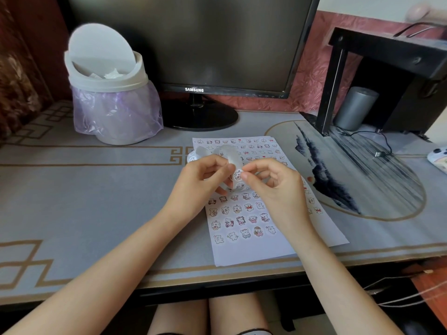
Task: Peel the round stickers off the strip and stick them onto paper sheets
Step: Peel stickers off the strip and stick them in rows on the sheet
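lidded bin (108, 76), Samsung monitor (193, 42), grey cylinder (354, 108)

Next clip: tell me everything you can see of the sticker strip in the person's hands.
The translucent white sticker strip is a glossy ribbon of backing carrying small cartoon-animal stickers. It is slack and curls in loops beyond the left hand, which grips it from the left. The right hand pinches it with thumb and forefinger at a sticker facing the camera. It is held over the white paper sheet. Whether that sticker is lifting cannot be told.
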